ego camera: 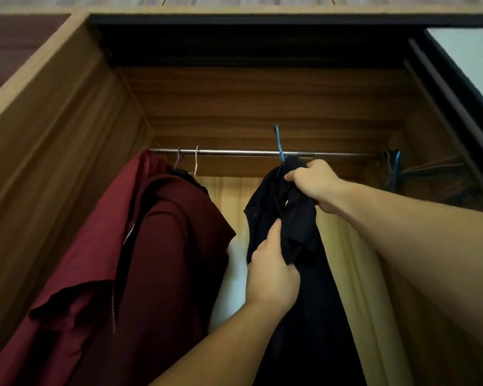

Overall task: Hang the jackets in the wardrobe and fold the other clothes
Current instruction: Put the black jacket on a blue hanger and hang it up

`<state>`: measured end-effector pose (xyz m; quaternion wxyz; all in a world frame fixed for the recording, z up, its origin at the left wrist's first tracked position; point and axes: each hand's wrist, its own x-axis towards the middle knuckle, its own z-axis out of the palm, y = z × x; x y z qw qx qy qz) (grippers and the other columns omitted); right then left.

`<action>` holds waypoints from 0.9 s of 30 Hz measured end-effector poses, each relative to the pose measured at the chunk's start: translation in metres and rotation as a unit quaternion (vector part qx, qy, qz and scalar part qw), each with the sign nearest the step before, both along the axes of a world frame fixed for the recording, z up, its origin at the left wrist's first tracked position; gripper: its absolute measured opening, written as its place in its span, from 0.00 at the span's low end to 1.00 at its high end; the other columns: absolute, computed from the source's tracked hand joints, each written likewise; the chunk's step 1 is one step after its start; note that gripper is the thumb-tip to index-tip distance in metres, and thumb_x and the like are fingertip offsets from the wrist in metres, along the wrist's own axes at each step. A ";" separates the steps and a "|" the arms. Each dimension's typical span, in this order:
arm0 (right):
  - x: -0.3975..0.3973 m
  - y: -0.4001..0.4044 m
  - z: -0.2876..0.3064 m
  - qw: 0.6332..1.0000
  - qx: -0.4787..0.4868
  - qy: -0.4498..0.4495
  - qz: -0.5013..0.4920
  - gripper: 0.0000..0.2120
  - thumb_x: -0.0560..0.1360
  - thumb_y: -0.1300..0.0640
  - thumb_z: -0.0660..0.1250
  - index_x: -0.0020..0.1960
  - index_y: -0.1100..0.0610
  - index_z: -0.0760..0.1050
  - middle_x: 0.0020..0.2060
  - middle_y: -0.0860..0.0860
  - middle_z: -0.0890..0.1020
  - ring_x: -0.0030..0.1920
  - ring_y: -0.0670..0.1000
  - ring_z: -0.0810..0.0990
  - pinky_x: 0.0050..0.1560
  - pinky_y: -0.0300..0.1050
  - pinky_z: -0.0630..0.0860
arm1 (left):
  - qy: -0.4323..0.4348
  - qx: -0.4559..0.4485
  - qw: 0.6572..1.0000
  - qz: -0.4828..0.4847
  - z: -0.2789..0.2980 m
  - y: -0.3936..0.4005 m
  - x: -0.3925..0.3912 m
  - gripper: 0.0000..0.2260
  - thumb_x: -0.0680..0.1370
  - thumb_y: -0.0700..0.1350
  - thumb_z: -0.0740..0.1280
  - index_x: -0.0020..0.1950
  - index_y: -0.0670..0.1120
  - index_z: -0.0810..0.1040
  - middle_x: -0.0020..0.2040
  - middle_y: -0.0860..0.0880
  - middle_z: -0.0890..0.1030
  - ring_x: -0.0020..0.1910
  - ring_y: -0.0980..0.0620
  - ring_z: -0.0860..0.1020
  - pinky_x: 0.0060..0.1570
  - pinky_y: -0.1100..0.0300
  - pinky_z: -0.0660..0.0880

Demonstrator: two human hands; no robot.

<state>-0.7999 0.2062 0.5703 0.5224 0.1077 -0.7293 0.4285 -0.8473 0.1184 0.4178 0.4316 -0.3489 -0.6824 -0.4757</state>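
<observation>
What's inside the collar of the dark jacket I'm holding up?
A blue hanger: its hook rises out of the dark jacket to the rail. The hanger's shoulders are covered by fabric and by the right hand. The left hand grips the front.

Text readable: none | dark jacket (290, 218) beside the rail (234, 152) — small yellow mark, too blurred to read
</observation>
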 end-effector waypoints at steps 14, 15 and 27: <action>-0.095 0.019 0.068 0.996 -0.039 0.022 0.081 0.06 0.74 0.61 0.68 0.42 0.59 0.72 0.40 0.55 0.79 0.38 0.53 0.80 0.29 0.40 0.73 | 0.032 0.040 0.997 0.050 0.065 0.019 -0.092 0.33 0.77 0.38 0.62 0.76 0.63 0.56 0.60 0.52 0.77 0.56 0.49 0.77 0.55 0.56 0.75; -0.099 0.018 0.071 0.996 -0.044 0.023 0.081 0.07 0.74 0.61 0.68 0.41 0.58 0.71 0.40 0.55 0.79 0.38 0.53 0.80 0.30 0.41 0.73 | 0.029 0.040 0.997 0.057 0.067 0.019 -0.098 0.33 0.77 0.40 0.62 0.76 0.64 0.55 0.59 0.53 0.78 0.55 0.49 0.77 0.54 0.56 0.75; -0.127 0.014 0.059 0.998 -0.012 -0.037 0.055 0.06 0.75 0.63 0.65 0.41 0.58 0.70 0.42 0.57 0.79 0.36 0.54 0.79 0.29 0.41 0.76 | 0.002 0.032 0.999 0.040 0.051 0.026 -0.134 0.30 0.79 0.45 0.63 0.75 0.66 0.54 0.58 0.55 0.78 0.56 0.50 0.77 0.53 0.57 0.74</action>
